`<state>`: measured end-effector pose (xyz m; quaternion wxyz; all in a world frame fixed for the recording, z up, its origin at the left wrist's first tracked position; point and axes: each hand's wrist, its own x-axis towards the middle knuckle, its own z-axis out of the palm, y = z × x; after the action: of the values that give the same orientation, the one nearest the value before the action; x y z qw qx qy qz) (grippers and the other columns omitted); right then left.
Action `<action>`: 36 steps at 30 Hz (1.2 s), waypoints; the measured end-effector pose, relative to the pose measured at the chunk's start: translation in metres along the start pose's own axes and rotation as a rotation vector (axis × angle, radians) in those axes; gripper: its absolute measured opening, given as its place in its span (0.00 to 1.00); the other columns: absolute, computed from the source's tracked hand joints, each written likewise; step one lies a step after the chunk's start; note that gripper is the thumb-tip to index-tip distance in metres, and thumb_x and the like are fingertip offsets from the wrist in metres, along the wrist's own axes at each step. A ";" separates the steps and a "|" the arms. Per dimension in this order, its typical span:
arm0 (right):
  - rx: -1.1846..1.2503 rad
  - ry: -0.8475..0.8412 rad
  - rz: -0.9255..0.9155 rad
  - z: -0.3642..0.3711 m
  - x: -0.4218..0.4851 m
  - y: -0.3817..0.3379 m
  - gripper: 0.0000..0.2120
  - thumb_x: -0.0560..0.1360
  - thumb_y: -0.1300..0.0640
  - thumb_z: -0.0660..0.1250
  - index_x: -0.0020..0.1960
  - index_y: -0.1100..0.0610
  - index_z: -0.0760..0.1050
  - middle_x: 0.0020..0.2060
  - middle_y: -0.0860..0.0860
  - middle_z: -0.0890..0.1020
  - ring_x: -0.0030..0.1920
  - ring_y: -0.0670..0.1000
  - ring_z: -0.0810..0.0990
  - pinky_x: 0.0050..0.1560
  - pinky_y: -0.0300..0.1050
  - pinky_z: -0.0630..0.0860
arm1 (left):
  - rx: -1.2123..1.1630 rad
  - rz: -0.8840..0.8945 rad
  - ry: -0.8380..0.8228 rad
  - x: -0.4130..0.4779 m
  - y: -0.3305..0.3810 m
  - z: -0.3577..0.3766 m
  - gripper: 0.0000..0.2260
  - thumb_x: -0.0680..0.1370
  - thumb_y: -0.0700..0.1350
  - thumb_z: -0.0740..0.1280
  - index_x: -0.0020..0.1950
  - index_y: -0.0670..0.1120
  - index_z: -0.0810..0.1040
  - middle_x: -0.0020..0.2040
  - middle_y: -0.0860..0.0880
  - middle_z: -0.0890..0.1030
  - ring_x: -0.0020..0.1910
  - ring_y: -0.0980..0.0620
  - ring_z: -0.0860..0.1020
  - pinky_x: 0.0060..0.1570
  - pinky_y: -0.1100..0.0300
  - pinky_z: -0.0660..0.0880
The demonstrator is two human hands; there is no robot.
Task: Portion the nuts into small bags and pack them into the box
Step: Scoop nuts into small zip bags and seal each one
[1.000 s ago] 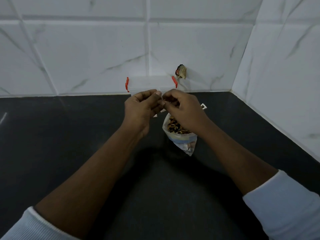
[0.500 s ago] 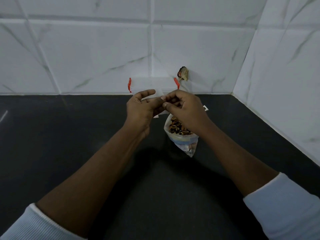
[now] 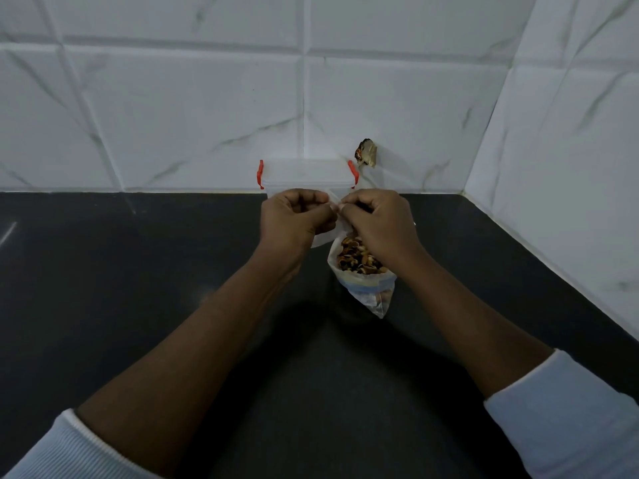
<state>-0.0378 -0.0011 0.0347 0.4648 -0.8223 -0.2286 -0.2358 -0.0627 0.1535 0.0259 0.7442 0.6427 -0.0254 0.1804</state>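
Note:
An open plastic bag of mixed nuts (image 3: 359,267) stands on the black counter (image 3: 173,288), just below my right hand. My left hand (image 3: 294,219) and my right hand (image 3: 377,219) meet fingertip to fingertip above it, both pinching a small clear bag (image 3: 333,229) between them. Only a pale strip of that small bag shows between and under the hands. A clear plastic box with red clips (image 3: 306,172) stands shut against the tiled wall right behind my hands.
A small brownish object (image 3: 366,156) sticks to the wall to the right of the box. White marble-look tiled walls meet in a corner at the right, and the right wall runs along the counter's right edge.
Both hands stay together above the nut bag. My left hand's fingers have curled in more on the small bag, and the view has shifted slightly.

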 end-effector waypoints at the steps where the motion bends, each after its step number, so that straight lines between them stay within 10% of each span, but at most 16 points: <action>1: -0.009 0.008 -0.007 0.001 0.000 0.000 0.07 0.79 0.60 0.70 0.48 0.57 0.88 0.37 0.48 0.86 0.39 0.45 0.84 0.42 0.48 0.82 | 0.022 0.010 0.007 0.000 0.001 0.001 0.04 0.76 0.31 0.74 0.49 0.36 0.82 0.43 0.39 0.85 0.40 0.47 0.85 0.45 0.55 0.84; 10: -0.094 0.136 -0.010 -0.003 0.002 0.006 0.08 0.80 0.60 0.67 0.49 0.59 0.85 0.37 0.51 0.85 0.37 0.47 0.83 0.42 0.47 0.82 | 0.072 -0.008 -0.002 -0.002 0.002 0.000 0.04 0.75 0.31 0.74 0.48 0.37 0.82 0.39 0.41 0.83 0.38 0.47 0.84 0.43 0.55 0.83; 19: -0.558 -0.090 -0.413 -0.004 0.005 0.012 0.10 0.78 0.64 0.66 0.54 0.57 0.84 0.47 0.54 0.79 0.50 0.51 0.70 0.47 0.44 0.67 | 0.089 0.052 0.016 -0.009 -0.003 0.003 0.04 0.76 0.34 0.74 0.48 0.41 0.82 0.40 0.42 0.85 0.39 0.48 0.85 0.42 0.58 0.82; 25: -0.138 -0.079 -0.055 -0.012 0.006 -0.003 0.08 0.79 0.59 0.69 0.51 0.56 0.88 0.41 0.51 0.87 0.42 0.46 0.84 0.46 0.46 0.81 | 0.274 0.198 -0.026 -0.010 -0.007 0.007 0.03 0.77 0.37 0.74 0.50 0.42 0.83 0.40 0.47 0.86 0.40 0.51 0.86 0.42 0.60 0.83; 29: -0.171 -0.203 -0.089 -0.016 0.008 0.001 0.09 0.78 0.61 0.70 0.54 0.56 0.87 0.45 0.49 0.88 0.45 0.42 0.84 0.48 0.36 0.79 | 0.282 0.224 -0.021 -0.007 -0.009 0.005 0.05 0.78 0.38 0.74 0.53 0.41 0.84 0.43 0.46 0.86 0.41 0.50 0.86 0.44 0.52 0.85; 36: 0.002 -0.233 -0.027 -0.021 0.006 0.002 0.05 0.79 0.60 0.71 0.50 0.58 0.86 0.37 0.50 0.87 0.39 0.47 0.86 0.47 0.50 0.84 | 0.457 0.360 0.113 -0.002 -0.005 -0.003 0.05 0.79 0.48 0.71 0.55 0.54 0.83 0.53 0.58 0.81 0.55 0.56 0.79 0.56 0.50 0.79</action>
<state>-0.0356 -0.0194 0.0464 0.4327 -0.8405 -0.2923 -0.1444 -0.0637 0.1556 0.0197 0.5365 0.7677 -0.0560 0.3460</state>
